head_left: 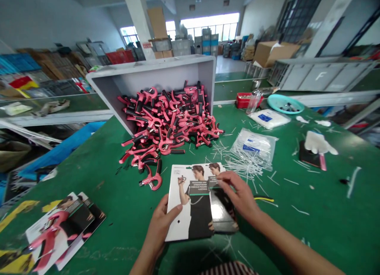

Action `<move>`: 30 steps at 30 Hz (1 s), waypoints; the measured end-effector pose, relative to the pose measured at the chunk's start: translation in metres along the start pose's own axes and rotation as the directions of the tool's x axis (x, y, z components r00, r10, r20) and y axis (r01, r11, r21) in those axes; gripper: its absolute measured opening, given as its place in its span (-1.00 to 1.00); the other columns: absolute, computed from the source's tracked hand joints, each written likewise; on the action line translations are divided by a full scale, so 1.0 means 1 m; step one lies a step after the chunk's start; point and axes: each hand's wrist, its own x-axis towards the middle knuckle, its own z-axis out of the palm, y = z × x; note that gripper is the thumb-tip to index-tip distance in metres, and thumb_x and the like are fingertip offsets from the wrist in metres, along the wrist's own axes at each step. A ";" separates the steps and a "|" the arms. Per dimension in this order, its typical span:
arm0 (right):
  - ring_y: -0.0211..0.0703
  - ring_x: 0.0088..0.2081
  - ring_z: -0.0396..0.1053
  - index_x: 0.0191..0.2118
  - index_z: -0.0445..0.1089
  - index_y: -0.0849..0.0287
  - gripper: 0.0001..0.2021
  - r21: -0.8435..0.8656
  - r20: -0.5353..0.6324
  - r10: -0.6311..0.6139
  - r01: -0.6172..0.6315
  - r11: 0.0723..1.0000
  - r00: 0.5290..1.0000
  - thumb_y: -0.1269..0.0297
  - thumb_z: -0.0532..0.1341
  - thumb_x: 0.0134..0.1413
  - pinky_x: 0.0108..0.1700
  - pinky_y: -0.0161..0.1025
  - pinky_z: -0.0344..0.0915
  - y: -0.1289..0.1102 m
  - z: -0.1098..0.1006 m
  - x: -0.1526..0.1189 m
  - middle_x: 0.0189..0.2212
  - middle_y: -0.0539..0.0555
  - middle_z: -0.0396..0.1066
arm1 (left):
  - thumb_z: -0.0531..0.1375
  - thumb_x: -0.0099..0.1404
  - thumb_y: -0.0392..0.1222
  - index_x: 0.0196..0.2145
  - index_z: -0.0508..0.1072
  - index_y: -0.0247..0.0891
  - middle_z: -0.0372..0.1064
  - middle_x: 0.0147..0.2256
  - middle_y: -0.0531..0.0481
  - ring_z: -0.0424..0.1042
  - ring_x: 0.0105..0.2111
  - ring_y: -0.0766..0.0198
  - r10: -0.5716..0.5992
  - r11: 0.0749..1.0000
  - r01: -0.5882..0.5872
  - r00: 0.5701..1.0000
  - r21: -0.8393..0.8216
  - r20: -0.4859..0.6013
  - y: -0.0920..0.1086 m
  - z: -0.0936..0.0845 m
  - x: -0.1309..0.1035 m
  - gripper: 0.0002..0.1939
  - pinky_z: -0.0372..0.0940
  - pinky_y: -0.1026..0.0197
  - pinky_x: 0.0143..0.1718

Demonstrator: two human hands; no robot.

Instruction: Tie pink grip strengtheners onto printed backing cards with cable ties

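My left hand (166,219) grips the left edge of a printed cardboard card (190,203), thumb on its front. With fingers pinched together, my right hand (237,191) holds the top right of a second card (221,207), which lies partly behind the first. Beyond the cards, pink and black hand grips (172,120) spill from a tipped grey bin (154,71) onto the green table (118,211). One loose pink grip (153,180) rests just above the first card's left corner. At the lower left lie cards with pink grips attached (56,235).
White plastic ties (243,164) are scattered right of the cards, by clear plastic bags (255,144). Yellow-handled pliers (263,198) lie near my right wrist. Farther right are a white glove (319,142), a turquoise plate (285,100) and a red box (245,102).
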 end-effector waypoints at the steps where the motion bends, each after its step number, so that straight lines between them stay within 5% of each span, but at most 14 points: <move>1: -0.05 -0.14 0.36 -0.12 0.38 0.07 -0.85 -0.129 -0.037 0.024 -0.029 0.991 0.999 0.25 0.09 0.32 -0.07 -0.09 0.30 0.018 -0.013 0.004 -0.18 0.11 0.42 | 0.41 -0.01 -0.03 0.05 0.39 -0.27 0.57 -0.19 -0.10 0.55 -0.34 0.12 0.004 1.000 -0.004 1.000 0.008 0.018 0.000 0.004 0.002 -0.32 0.38 0.22 -0.38; 5: 0.03 -0.20 0.32 -0.29 0.45 0.11 -0.91 -0.341 0.054 0.030 -0.010 0.940 0.998 0.28 0.19 0.19 -0.10 -0.01 0.27 0.083 -0.041 0.023 -0.32 0.13 0.43 | 0.38 0.07 -0.06 0.02 0.41 -0.30 0.57 -0.20 -0.11 0.53 -0.37 0.17 0.012 0.997 -0.027 0.984 0.077 0.179 -0.003 0.020 0.016 -0.42 0.37 0.24 -0.37; 8: 0.03 -0.22 0.30 -0.39 0.46 0.10 -0.93 -0.338 0.102 0.019 0.016 0.941 0.995 0.29 0.27 0.10 -0.13 -0.06 0.26 0.103 -0.040 0.038 -0.38 0.12 0.42 | 0.36 0.11 -0.04 -0.01 0.43 -0.31 0.57 -0.25 -0.10 0.52 -0.41 0.20 0.020 0.991 -0.049 0.975 0.124 0.222 -0.001 0.027 0.024 -0.48 0.34 0.26 -0.42; 15: 0.01 -0.23 0.34 -0.39 0.50 0.15 -0.78 -0.239 0.008 0.126 -0.120 0.964 0.992 0.16 0.20 0.13 -0.09 -0.05 0.21 0.122 -0.063 0.077 -0.36 0.13 0.46 | 0.41 0.01 -0.08 -0.02 0.48 -0.29 0.54 -0.09 -0.21 0.55 -0.16 0.01 -0.009 0.997 0.020 0.987 -0.069 0.158 0.004 0.018 0.003 -0.44 0.37 0.11 -0.16; 23: -0.26 -0.59 0.23 -0.30 0.52 0.22 -0.55 0.067 0.011 0.353 -0.353 0.933 0.936 -0.12 0.18 0.08 -0.49 -0.28 0.17 0.120 -0.091 0.097 -0.64 -0.02 0.35 | 0.44 -0.01 -0.08 -0.04 0.50 -0.28 0.54 -0.06 -0.24 0.52 -0.08 -0.08 -0.023 0.996 0.034 0.990 -0.078 0.138 -0.028 0.021 0.014 -0.44 0.37 0.09 -0.14; 30: -0.30 -0.51 0.27 -0.30 0.50 0.22 -0.58 0.243 0.082 0.396 -0.404 0.882 0.914 -0.10 0.25 0.00 -0.48 -0.30 0.24 0.113 -0.090 0.098 -0.35 0.10 0.50 | 0.40 0.07 -0.04 0.00 0.47 -0.29 0.53 -0.04 -0.22 0.51 -0.07 -0.07 -0.030 1.000 0.030 0.988 0.005 0.150 -0.023 0.019 0.014 -0.45 0.36 0.06 -0.06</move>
